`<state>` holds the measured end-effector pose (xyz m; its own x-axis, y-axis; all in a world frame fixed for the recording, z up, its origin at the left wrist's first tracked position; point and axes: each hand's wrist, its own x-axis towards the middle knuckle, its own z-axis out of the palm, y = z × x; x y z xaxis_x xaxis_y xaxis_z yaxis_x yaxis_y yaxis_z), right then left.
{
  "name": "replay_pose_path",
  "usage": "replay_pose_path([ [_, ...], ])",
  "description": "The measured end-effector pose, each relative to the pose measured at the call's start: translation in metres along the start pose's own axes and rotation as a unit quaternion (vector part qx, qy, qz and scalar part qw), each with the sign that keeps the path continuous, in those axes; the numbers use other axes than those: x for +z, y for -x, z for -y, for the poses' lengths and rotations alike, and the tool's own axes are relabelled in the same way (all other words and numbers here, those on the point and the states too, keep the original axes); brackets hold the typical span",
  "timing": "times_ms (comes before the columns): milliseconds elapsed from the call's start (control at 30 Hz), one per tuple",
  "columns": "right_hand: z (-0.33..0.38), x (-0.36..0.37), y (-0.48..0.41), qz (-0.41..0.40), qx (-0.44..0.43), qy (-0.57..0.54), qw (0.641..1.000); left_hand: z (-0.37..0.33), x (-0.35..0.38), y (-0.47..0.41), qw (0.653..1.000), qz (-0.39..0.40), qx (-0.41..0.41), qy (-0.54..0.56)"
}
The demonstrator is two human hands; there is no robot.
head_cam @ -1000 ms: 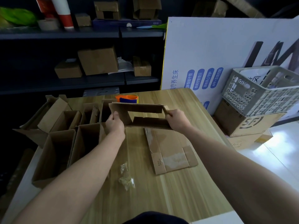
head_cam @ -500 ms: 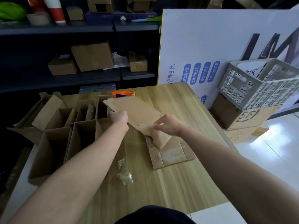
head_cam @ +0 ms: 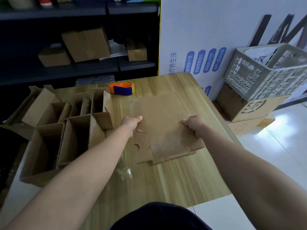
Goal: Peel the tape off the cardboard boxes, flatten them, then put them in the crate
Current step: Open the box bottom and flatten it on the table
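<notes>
A dark rounded shape, cut off by the bottom edge, filled the nearest part of the view, and what it was could not be told. Both bare forearms reached forward over the wooden desk (head_cam: 166,183). Just below and beside the left forearm lay a crumpled wad of clear tape (head_cam: 123,171), partly hidden by the arm and hard to make out.

The left hand (head_cam: 131,124) was closed on the left edge of a flattened box (head_cam: 163,128), thumb on top and the other fingers hidden beneath. The right hand (head_cam: 193,124) gripped the right edge the same way, its fingers curled under and out of sight. The sheet was blurred, its far half tilted away from the person. Under it, near the wrists, a second flattened box (head_cam: 142,149) lay on the desk, mostly covered, only its flaps showing.

Left of the left hand stood a cluster of open boxes (head_cam: 74,136), their far-left flaps lost in shadow. Beyond the hands sat an orange and blue tape dispenser (head_cam: 121,88). Well to the right of the right hand, off the desk, a grey crate (head_cam: 265,80) rested tilted on a stack of cartons (head_cam: 249,112), its right side cut off by the frame and its contents unclear. Farthest, dim shelves (head_cam: 79,67) held more cardboard boxes.
</notes>
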<state>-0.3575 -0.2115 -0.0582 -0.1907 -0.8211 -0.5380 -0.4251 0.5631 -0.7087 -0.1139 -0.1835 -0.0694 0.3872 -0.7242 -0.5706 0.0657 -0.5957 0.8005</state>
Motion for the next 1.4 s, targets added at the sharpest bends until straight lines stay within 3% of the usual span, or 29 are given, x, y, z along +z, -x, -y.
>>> replay_pose_path([
  [133, -0.003, -0.009, -0.019, -0.058, -0.009, 0.014, 0.998, 0.015, 0.028, 0.0, 0.991, 0.093, -0.049, -0.08],
  [267, -0.011, -0.02, -0.039, -0.091, -0.036, 0.039, 0.994, 0.027, 0.053, -0.006, 0.989, 0.106, -0.061, -0.086],
  [533, -0.032, -0.063, -0.073, -0.157, -0.042, 0.083, 0.983, 0.044, 0.076, -0.025, 0.968, 0.009, -0.058, -0.245],
  [767, -0.047, -0.08, -0.098, -0.157, -0.046, 0.104, 0.981, 0.068, 0.091, -0.038, 0.978, -0.001, -0.152, -0.143],
  [967, -0.059, -0.072, -0.108, -0.107, -0.067, 0.104, 0.987, 0.071, 0.098, -0.048, 0.987, -0.049, -0.143, -0.054],
  [1133, -0.057, -0.053, -0.116, -0.07, -0.076, 0.093, 0.99, 0.062, 0.109, -0.052, 0.991, -0.019, -0.129, 0.018],
  [1300, -0.055, -0.051, -0.126, -0.071, -0.067, 0.101, 0.99, 0.057, 0.121, -0.053, 0.995, -0.009, -0.102, -0.001],
  [1400, -0.062, -0.051, -0.131, -0.062, -0.051, 0.109, 0.991, 0.061, 0.129, -0.047, 0.987, -0.018, -0.146, -0.058],
])
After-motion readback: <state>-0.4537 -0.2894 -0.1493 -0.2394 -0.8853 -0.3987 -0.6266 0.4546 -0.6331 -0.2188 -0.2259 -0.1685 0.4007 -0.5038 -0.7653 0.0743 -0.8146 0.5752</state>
